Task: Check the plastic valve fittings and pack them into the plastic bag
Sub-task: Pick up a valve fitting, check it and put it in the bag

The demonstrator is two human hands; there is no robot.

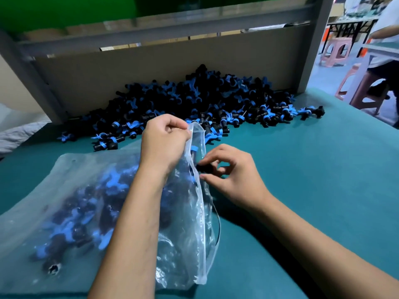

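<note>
Your left hand (165,140) pinched the upper lip of the plastic bag (90,212), holding its mouth up; your forearm hid part of the bag's middle; your right hand (228,175) gripped a black fitting (204,168) at that mouth, its shape mostly covered by your fingers; fittings already inside showed only as blurred blue and black through the cloudy film; the loose pile (194,104) lay behind on the green worktop (313,169), against a cardboard sheet (151,67).
</note>
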